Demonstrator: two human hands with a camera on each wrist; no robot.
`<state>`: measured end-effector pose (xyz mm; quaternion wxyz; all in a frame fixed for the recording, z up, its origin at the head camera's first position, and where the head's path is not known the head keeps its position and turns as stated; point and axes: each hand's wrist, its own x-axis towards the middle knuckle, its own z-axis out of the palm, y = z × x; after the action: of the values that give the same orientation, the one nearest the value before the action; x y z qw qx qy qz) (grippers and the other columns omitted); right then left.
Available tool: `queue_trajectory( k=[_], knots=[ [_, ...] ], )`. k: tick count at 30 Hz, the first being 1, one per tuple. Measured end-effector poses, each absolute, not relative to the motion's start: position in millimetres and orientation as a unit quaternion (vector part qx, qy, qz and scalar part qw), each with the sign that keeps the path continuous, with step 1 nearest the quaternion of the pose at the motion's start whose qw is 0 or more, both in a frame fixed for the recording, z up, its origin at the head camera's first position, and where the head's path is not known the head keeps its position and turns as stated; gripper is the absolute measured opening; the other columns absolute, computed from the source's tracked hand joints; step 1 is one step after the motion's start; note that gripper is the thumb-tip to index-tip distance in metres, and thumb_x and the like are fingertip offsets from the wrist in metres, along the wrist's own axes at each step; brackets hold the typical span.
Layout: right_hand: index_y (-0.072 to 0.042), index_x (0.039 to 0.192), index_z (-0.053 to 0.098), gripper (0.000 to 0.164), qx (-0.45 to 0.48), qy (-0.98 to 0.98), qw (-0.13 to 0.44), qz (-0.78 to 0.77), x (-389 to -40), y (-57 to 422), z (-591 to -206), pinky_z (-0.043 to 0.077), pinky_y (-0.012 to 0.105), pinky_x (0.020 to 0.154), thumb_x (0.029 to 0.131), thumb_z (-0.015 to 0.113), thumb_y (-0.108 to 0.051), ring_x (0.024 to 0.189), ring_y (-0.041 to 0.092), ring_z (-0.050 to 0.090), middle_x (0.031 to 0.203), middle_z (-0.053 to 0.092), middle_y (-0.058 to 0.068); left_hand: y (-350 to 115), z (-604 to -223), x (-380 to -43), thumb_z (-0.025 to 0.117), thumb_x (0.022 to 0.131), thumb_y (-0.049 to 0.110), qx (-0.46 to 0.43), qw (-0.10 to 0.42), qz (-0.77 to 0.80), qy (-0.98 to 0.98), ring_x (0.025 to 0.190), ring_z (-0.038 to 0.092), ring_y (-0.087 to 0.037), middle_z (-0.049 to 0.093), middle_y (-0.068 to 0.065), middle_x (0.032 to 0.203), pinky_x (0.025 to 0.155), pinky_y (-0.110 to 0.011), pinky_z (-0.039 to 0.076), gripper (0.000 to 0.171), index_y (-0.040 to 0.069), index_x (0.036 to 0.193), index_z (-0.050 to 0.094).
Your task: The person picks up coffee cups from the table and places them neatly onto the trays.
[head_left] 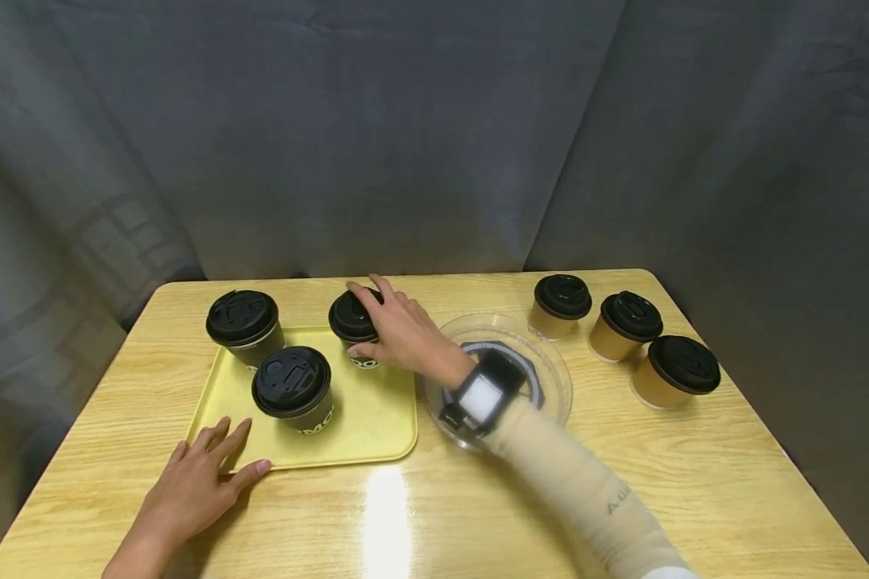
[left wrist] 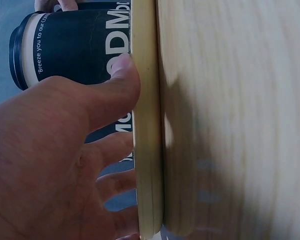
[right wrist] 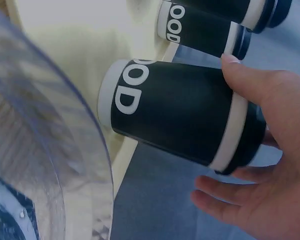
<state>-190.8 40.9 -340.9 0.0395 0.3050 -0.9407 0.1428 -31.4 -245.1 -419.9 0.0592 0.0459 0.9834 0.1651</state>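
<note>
My right hand (head_left: 407, 334) holds a black paper coffee cup (head_left: 350, 318) around its lid, thumb on one side and fingers across the other. In the right wrist view this cup (right wrist: 175, 110) stands upright on the tray, pale lettering near its base; two fingers extend past the lid. Two more black lidded cups, one at the tray's back left (head_left: 242, 322) and one nearer the front (head_left: 293, 386), stand on the yellow tray (head_left: 376, 418). At the tray's front left corner, my left hand (head_left: 195, 482) rests with spread fingers, its thumb on the rim (left wrist: 147, 125).
Right of the tray lies a round clear plastic dish (head_left: 558, 386) with a dark and white pattern inside, under my right wrist. Three brown cups with black lids, at the back (head_left: 553, 322), middle (head_left: 611, 342) and front (head_left: 655, 386), stand on the table's right side. A grey curtain (head_left: 369, 145) hangs behind.
</note>
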Motion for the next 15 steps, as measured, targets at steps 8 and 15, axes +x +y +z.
queue_trajectory(
  k=[8, 15],
  knots=[
    [-0.023, 0.155, 0.023, 0.1, 0.307, -0.942, 0.05, 0.126, -189, 66, -334, 0.037, 0.054, 0.113, 0.077, 0.072, -0.062, 0.137, 0.038, 0.041, 0.161, 0.021, 0.016, -247, -421, -31, 0.054, 0.091, 0.061, 0.049, 0.059, 0.163, 0.984, 0.131, 0.036, -0.052, 0.035, -0.035, 0.146, 0.109, -0.069, 0.021, 0.08, 0.004, 0.146, 0.042],
    [-0.024, 0.156, 0.019, 0.096, 0.307, -0.945, 0.065, 0.096, -189, 86, -336, 0.021, 0.058, 0.121, 0.082, 0.057, -0.072, 0.147, 0.038, 0.026, 0.163, 0.018, 0.014, -249, -421, -31, 0.053, 0.091, 0.061, 0.047, 0.064, 0.166, 0.983, 0.131, 0.036, -0.052, 0.035, -0.036, 0.146, 0.108, -0.069, 0.021, 0.08, 0.004, 0.146, 0.041]
  ],
)
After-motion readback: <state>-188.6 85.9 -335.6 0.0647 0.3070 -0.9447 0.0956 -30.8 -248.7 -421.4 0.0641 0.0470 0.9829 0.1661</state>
